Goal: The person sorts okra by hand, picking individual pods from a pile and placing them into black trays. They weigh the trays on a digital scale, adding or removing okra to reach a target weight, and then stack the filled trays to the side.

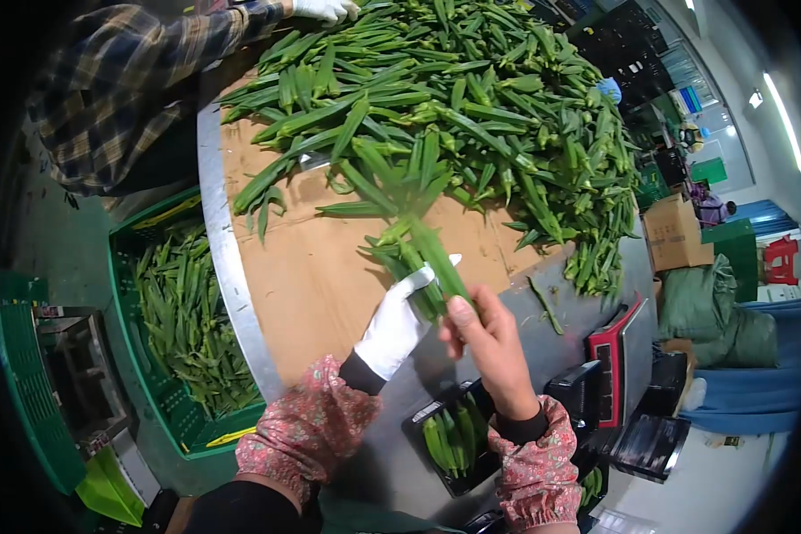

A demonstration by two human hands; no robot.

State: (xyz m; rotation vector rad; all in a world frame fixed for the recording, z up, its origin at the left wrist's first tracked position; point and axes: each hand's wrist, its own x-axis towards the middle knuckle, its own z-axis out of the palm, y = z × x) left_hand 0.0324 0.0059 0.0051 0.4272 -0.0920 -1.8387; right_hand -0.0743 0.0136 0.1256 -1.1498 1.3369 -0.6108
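My left hand [393,327], in a white glove, is closed around several okra pods [408,258] over the cardboard-covered part of the table. My bare right hand [489,343] pinches the lower end of a long okra pod [436,254] right beside that bunch. Just beyond both hands rises a large heap of okra [472,116]. Below my right hand, nearer to me, a black tray [458,481] holds several okra pods laid side by side.
A green crate [173,414] filled with okra stands left of the metal table edge [231,258]. A person in a plaid sleeve [165,53] reaches a white-gloved hand [325,9] to the heap. At right are a red-framed scale [616,360] and stacked black trays [654,445].
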